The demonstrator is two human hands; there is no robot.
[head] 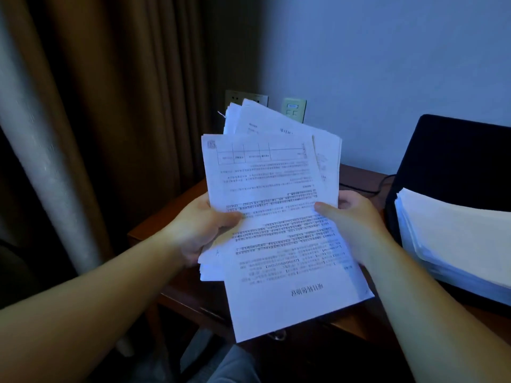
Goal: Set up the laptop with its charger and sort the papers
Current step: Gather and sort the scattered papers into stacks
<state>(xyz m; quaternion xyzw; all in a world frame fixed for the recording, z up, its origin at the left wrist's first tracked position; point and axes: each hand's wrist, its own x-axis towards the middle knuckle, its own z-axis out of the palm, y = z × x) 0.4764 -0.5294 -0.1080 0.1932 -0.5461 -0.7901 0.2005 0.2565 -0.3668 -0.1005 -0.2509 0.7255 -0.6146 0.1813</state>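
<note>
A loose bundle of printed papers [265, 189] is held up in front of me over the desk, with the text upside down. My left hand [199, 230] grips the bundle's left edge, thumb on top. My right hand [356, 225] holds the right side, its thumb pressing on the front sheet, which is shifted lower than the others. At the right, the open black laptop [456, 156] stands on the desk with a second stack of white papers [453, 239] lying on its keyboard area. A dark cable [367, 189] runs across the desk behind my right hand to the laptop.
The wooden desk [171, 214] fills the corner. Two wall sockets [293, 109] sit on the wall behind the papers. Brown curtains [116, 106] and a pale sheer curtain [36, 150] hang at the left. The room is dim.
</note>
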